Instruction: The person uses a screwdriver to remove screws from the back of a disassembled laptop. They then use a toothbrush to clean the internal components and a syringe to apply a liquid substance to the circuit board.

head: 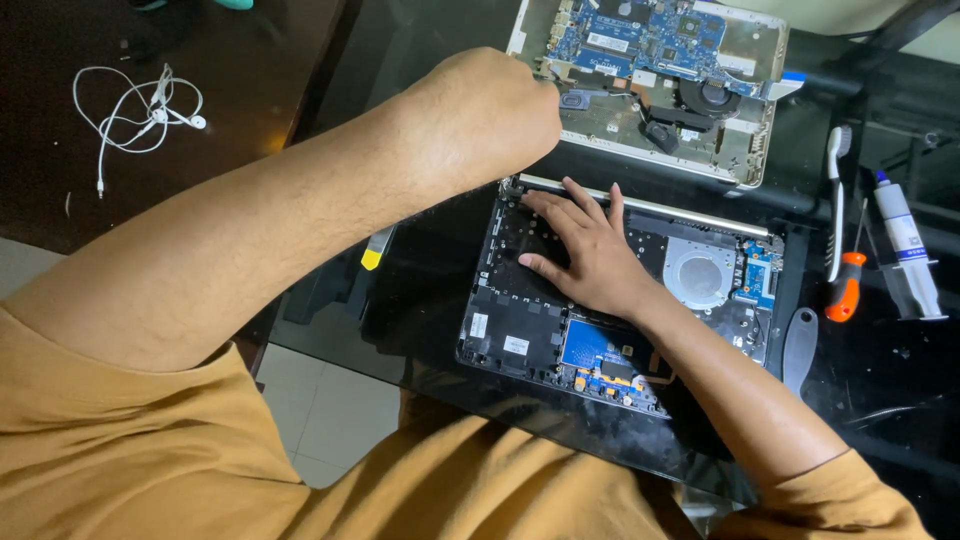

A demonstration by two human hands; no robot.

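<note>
Flat and spread, your right hand (590,255) presses on the open black laptop base (520,330); your left hand (495,115) is fisted at its 12 o'clock edge, contents hidden.

That fist hovers between the black base and the silver laptop chassis (745,160) at 12 o'clock; a slip could drive whatever you grip into the blue motherboard (640,35) or fan (712,95). Your right palm's weight could flex the base. At 3 o'clock, the orange-handled screwdriver (846,285), toothbrush (836,200) and syringe tube (905,245) lie loose.
</note>
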